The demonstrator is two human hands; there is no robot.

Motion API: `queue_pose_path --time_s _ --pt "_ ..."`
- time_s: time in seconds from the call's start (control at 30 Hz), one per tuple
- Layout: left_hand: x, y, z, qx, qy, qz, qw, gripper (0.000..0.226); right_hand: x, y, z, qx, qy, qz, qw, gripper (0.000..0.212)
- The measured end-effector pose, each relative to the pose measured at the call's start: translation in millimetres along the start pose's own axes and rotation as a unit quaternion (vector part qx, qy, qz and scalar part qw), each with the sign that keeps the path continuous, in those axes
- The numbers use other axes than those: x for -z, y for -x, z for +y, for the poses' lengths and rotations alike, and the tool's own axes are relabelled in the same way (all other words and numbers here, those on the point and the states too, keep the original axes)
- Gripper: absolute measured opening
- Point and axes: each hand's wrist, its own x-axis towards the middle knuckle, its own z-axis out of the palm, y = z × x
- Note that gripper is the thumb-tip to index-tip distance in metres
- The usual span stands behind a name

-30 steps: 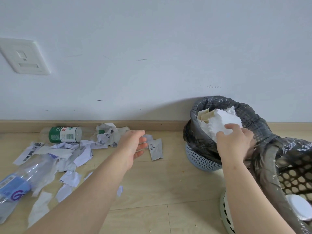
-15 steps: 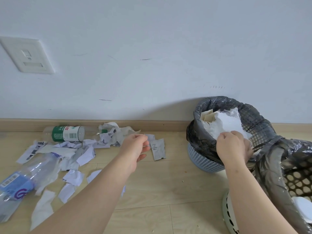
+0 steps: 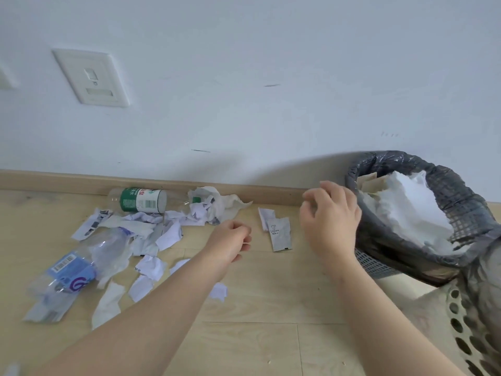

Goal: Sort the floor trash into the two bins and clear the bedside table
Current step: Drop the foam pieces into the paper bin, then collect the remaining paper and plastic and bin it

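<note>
Pale wood-plank floor (image 3: 271, 299) meeting a white painted wall (image 3: 271, 44) along a tan skirting board (image 3: 54, 180), seen from the head camera.

Left hand (image 3: 230, 242): fingers curled in against the thumb, low over the floor at the near edge of the litter. Whether a scrap is pinched inside cannot be told.

Right hand (image 3: 330, 215): fingers loosely bent and spread, holding nothing, just beside the rim of the blue-grey lattice plastic bin lined with a dark grey bag (image 3: 390, 157).

Between the two hands lies a flat grey foil sachet (image 3: 280, 233), on the floor and apart from both. The lined bin is heaped with crumpled white paper (image 3: 406, 210) and stands against the wall. A cream perforated plastic bin with a translucent liner (image 3: 461, 316) sits nearer the camera at the right edge, touching it.

Left of the left hand are spread torn white paper scraps (image 3: 168, 234) and a crumpled white tissue (image 3: 227, 203). A clear plastic bottle with a green label (image 3: 141, 200) lies on its side along the skirting, and a crushed clear bottle with a blue label (image 3: 78, 270) lies nearer.

A cream wall switch plate (image 3: 90, 77) is mounted at upper left.
</note>
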Motion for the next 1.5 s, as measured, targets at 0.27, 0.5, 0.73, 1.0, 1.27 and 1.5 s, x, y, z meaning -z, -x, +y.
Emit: queue_pose_path --time_s 0.27,0.5,0.73,1.0,1.27,1.5 --pt "60 2 -52 -0.017 -0.141 0.0 0.99 0.008 -69 88 -43 0.046 -0.012 -0.396 0.917 0.026" --pt "134 23 -128 -0.08 -0.284 0.079 0.952 0.012 -104 132 -65 0.083 0.005 -0.468 0.88 0.024" --pt "226 64 -222 -0.092 -0.489 0.384 0.778 0.025 -131 163 -93 0.116 -0.032 -0.461 0.879 0.022" --pt "251 68 -244 0.284 -0.254 0.391 0.838 0.067 -143 174 -106 0.134 -0.026 -0.456 0.879 0.025" --pt "184 37 -224 0.133 -0.313 0.324 0.883 0.057 -133 163 -95 0.111 -0.022 -0.476 0.872 0.027" --pt "99 -6 -173 -0.003 -0.251 0.12 0.961 0.055 -115 135 -60 -0.007 -0.059 -0.464 0.884 0.027"
